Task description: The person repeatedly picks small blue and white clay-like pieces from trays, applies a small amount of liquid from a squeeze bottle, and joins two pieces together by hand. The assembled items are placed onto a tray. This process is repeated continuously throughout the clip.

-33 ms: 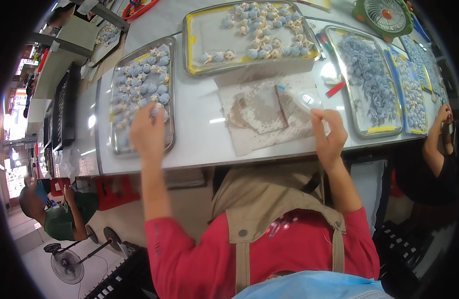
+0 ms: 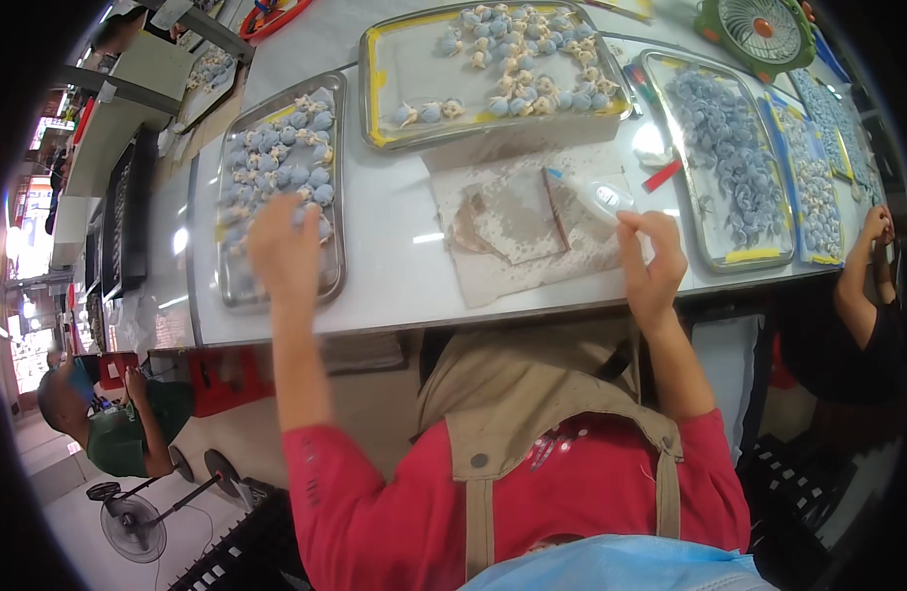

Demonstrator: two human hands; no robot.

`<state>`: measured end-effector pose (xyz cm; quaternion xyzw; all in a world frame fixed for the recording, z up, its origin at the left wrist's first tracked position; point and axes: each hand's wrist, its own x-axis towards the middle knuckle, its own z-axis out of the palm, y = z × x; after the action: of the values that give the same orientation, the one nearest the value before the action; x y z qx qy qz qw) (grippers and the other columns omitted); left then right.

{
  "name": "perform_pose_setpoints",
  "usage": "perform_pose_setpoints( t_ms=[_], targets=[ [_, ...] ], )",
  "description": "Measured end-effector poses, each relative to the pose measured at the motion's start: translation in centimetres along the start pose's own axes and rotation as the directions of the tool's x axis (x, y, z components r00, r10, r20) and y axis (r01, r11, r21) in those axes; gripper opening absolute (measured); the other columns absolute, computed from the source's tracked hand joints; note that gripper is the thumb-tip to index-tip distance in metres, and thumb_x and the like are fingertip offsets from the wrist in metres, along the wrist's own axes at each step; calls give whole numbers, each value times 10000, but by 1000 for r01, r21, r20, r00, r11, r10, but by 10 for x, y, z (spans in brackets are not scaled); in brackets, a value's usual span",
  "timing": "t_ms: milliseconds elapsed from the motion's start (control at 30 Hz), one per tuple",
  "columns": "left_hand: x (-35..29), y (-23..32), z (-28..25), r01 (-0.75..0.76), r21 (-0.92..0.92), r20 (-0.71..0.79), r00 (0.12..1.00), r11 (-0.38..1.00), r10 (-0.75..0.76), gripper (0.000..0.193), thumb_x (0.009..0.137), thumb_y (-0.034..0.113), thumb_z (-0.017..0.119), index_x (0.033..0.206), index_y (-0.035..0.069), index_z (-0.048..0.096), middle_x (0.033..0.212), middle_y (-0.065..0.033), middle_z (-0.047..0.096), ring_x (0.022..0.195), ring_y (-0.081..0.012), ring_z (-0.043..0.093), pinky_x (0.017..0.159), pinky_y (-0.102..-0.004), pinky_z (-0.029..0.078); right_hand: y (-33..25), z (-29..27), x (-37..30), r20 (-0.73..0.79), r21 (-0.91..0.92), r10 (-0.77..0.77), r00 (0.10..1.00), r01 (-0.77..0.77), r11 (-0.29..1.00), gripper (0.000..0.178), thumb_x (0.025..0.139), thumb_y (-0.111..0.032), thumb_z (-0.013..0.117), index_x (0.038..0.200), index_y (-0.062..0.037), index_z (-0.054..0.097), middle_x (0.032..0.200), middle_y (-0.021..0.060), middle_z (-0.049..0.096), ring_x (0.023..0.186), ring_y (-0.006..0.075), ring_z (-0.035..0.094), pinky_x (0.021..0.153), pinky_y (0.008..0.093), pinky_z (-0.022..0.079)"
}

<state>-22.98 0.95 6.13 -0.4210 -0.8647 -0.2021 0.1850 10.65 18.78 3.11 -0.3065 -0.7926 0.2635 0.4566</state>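
My left hand (image 2: 284, 246), smeared by motion, is over the near part of the left metal tray (image 2: 341, 197). Small blue-grey and cream figures (image 2: 294, 175) fill that tray. Blue-grey shows at my fingertips, but whether they grip a figure is unclear. Between thumb and forefinger, my right hand (image 2: 655, 266) pinches a small white squeeze bottle (image 2: 605, 200) by its base. Its blue tip points up and left, over a stained sheet of cardboard (image 2: 493, 281). Dark, wet-looking marks cover the middle of this sheet.
Behind the cardboard stands a larger tray (image 2: 404, 84) with more figures. A tray of blue-grey pieces (image 2: 734, 158) and a red strip (image 2: 662, 176) are on the right. A green fan (image 2: 764, 34) stands far right. Two co-workers (image 2: 128, 433) (image 2: 847, 325) sit at either side.
My left hand has shifted slightly left and away from me over the left tray. The right hand, still pinching the bottle, has barely moved.
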Motion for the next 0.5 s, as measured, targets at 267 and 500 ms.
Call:
perform_pose_setpoints(
  t_ms=[267,500],
  targets=[
    [96,59,93,-277,-319,245,900,906,361,213,765,189,609,940,70,634,924,-127,629,864,-310,597,763,-388,464,9,8,6,-20,-209,-37,999,32,977,205,780,-80,638,979,-38,614,906,99,601,902,258,533,808,350,412],
    [83,86,78,-43,-587,194,962,809,193,214,808,161,604,983,39,607,867,-118,638,760,-205,608,681,-311,472,23,-1,10,147,-364,63,987,-5,931,338,751,-194,677,1049,-63,584,951,90,596,868,268,527,733,361,392]
  ],
)
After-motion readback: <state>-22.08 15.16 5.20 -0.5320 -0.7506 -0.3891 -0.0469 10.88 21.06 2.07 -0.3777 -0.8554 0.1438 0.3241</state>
